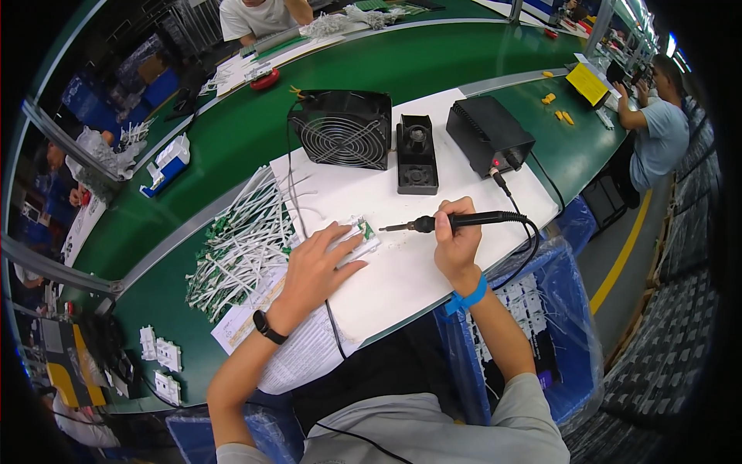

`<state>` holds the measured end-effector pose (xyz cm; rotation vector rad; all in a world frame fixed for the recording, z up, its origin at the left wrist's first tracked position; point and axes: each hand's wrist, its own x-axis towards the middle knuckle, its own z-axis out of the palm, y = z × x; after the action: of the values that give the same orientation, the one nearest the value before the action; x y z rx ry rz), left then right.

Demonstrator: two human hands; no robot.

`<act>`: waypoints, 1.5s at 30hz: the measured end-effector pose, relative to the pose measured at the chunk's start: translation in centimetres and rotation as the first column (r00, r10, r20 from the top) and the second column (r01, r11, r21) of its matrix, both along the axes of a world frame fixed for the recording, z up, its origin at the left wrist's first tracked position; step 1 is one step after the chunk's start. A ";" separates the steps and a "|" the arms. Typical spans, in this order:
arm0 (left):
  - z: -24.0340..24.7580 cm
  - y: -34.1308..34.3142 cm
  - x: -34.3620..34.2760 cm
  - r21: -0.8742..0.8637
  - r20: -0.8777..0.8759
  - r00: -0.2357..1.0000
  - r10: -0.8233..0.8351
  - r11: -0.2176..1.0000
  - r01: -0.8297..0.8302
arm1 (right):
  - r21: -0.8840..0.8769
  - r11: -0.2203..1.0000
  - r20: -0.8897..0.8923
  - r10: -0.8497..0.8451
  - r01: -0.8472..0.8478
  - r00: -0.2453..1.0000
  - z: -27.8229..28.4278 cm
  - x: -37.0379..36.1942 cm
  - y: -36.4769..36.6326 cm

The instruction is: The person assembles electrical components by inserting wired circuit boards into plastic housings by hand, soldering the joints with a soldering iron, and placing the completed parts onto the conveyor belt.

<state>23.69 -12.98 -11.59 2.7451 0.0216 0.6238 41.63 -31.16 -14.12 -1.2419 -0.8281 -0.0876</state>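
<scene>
My right hand [457, 241] grips a black soldering iron [464, 221] like a pen, its metal tip pointing left. Close to that tip lies a small white plastic housing with a green circuit board [366, 230] at its end. My left hand [321, 261] holds this housing down on the white work sheet [402, 286], fingers over its left side and thumb along its near side; part of it is hidden underneath. Whether the tip touches the board I cannot tell. Beside my left hand is a heap of white wires with small green boards [246, 246].
Behind my hands stand a black fan [342, 130], a black tray-like holder [416, 155] and a black soldering station [490, 134]. Loose white housings [168, 354] lie at the left. A blue bin [576, 332] sits under my right arm. Other people work across and at the right.
</scene>
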 end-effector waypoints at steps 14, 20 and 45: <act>0.0 -4.4 0.9 -0.094 -0.005 0.989 0.151 0.984 -0.150 | -0.035 0.986 0.129 -0.157 0.162 0.979 2.0 -1.6 1.9; -1.2 -4.7 1.0 -0.191 0.086 0.981 0.173 0.969 -0.154 | -0.072 0.970 0.222 -0.213 0.234 0.952 1.1 -1.4 2.0; -1.4 -4.9 1.2 -0.122 0.073 0.979 0.190 0.976 -0.180 | -0.143 0.976 0.236 -0.130 0.167 0.963 0.8 -1.5 2.2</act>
<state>24.88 -17.87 -12.94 2.6222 0.2883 0.7633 40.14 -28.97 -13.31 -1.4659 -0.9511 -0.2928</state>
